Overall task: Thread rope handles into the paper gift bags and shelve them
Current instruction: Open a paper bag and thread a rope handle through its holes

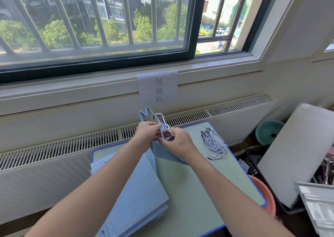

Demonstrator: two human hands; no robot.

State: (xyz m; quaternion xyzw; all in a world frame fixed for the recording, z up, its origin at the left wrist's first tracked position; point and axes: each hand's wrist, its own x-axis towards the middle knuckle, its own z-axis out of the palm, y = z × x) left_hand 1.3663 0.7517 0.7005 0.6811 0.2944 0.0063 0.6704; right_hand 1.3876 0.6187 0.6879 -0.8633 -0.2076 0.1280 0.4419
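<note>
A light blue paper gift bag (163, 152) is held upright above the small green table (195, 182), its mouth spread open at the top. My left hand (147, 133) grips the bag's upper edge from the left. My right hand (176, 140) pinches a white twisted rope handle (163, 119) at the bag's rim; the rope loops up over the edge. A stack of flat blue gift bags (133, 188) lies on the table's left side under my left forearm. A bundle of loose rope handles (214, 143) with black tips lies at the table's far right.
A radiator grille (72, 143) runs along the wall behind the table, below a barred window and a paper sign (158, 87). To the right stand a teal bowl (267, 132), a grey board (296, 150), a black crate (253, 160) and a pink basin (269, 200).
</note>
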